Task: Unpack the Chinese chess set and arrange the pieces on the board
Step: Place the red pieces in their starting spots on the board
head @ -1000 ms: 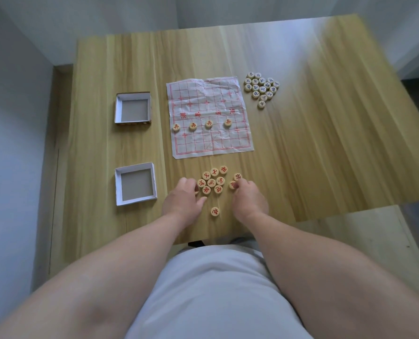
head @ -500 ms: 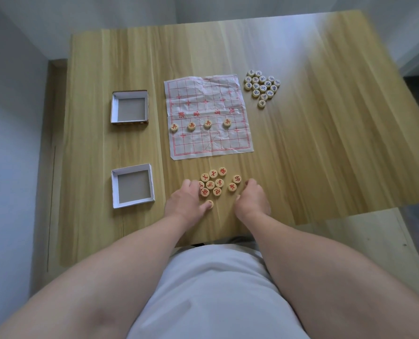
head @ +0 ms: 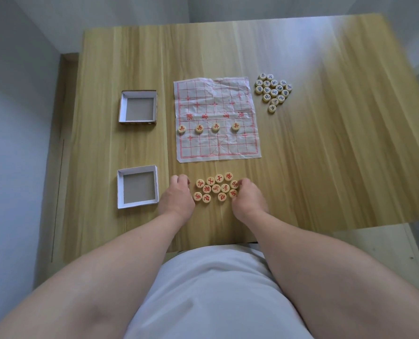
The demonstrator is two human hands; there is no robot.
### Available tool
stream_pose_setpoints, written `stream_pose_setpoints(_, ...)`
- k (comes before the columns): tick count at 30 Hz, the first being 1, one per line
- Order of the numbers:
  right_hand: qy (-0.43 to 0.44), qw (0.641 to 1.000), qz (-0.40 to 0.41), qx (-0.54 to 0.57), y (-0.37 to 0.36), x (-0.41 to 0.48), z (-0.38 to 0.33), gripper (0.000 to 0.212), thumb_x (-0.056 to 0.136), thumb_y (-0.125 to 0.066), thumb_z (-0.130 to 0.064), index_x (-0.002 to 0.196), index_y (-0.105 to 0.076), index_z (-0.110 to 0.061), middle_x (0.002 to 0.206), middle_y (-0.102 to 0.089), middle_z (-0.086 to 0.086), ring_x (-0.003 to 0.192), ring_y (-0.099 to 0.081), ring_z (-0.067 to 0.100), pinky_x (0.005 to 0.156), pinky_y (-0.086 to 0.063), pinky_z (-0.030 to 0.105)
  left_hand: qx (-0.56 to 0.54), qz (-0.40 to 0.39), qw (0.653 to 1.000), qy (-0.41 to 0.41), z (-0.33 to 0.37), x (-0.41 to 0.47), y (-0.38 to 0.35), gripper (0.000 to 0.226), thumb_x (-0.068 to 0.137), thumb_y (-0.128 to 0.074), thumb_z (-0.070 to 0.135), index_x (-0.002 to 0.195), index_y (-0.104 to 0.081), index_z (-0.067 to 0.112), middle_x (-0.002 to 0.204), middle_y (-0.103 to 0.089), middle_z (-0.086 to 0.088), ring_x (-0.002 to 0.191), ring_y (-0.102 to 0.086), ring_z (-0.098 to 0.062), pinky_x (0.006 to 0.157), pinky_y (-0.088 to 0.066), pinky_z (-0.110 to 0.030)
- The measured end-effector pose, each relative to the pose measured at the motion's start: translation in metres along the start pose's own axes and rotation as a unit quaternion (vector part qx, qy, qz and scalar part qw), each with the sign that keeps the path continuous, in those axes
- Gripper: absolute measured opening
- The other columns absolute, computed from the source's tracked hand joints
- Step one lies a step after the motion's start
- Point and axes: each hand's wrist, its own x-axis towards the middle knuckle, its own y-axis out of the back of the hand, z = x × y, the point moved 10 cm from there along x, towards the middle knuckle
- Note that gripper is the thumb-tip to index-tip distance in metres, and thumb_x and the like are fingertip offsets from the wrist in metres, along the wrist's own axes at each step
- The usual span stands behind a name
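Red pieces point(head: 215, 188) liable to be scattered
Left hand point(head: 177, 199) was curled empty; right hand point(head: 248, 199) hold could not be told; pieces between them could be knocked astray.

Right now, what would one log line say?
board: four red soldiers placed | left hand: curled beside red cluster | right hand: touching red cluster, grip unclear | dark pieces: unplaced

One head-worn camera — looking steeply down at the table point(head: 325, 167).
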Motion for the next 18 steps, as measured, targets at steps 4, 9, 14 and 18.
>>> stream_pose_setpoints(4, 0.004, 1.0, -0.015, -0.007, -0.001, -0.002, -0.002, 0.043, 0.094, -0.055, -0.015, 0.135, -0.045, -0.024, 0.131, -0.057, -0.001, 0.113, -0.059, 0.029, 0.088, -0.053, 0.042, -0.006, -0.013, 1.0, 0.01, -0.003, 0.001, -0.003, 0.026, 0.096, -0.045, 0.01, 0.119, -0.047, 0.022, 0.119, -0.048, 0.002, 0.085, -0.052, -0.022, 0.067, -0.04, -0.034)
stream_pose_setpoints(9, 0.005, 1.0, -0.027, -0.002, 0.002, -0.004, -0.003, 0.054, 0.089, -0.054, -0.008, 0.139, -0.042, -0.024, 0.134, -0.056, -0.001, 0.117, -0.058, 0.029, 0.091, -0.053, 0.044, -0.013, -0.019, 1.0, -0.012, 0.001, 0.0, -0.005, 0.02, 0.099, -0.048, 0.022, 0.119, -0.049, 0.023, 0.118, -0.05, 0.004, 0.088, -0.055, -0.02, 0.069, -0.047, -0.034)
stream_pose_setpoints(14, 0.003, 1.0, -0.023, -0.001, 0.003, -0.008, -0.002, 0.054, 0.088, -0.05, -0.004, 0.138, -0.042, -0.023, 0.132, -0.057, -0.001, 0.114, -0.058, 0.029, 0.089, -0.053, 0.044, 0.005, -0.033, 0.998, -0.046, 0.007, -0.002, -0.009, 0.025, 0.097, -0.049, 0.035, 0.121, -0.048, 0.025, 0.117, -0.05, 0.006, 0.089, -0.059, -0.021, 0.074, -0.055, -0.039)
stream_pose_setpoints(18, 0.001, 1.0, -0.022, 0.0, 0.004, -0.011, -0.001, 0.053, 0.089, -0.052, -0.003, 0.138, -0.042, -0.023, 0.128, -0.059, 0.0, 0.11, -0.059, 0.028, 0.084, -0.054, 0.041, 0.011, -0.032, 0.998, -0.056, 0.009, -0.004, -0.01, 0.027, 0.097, -0.048, 0.039, 0.121, -0.048, 0.025, 0.114, -0.05, 0.006, 0.088, -0.059, -0.021, 0.075, -0.056, -0.042)
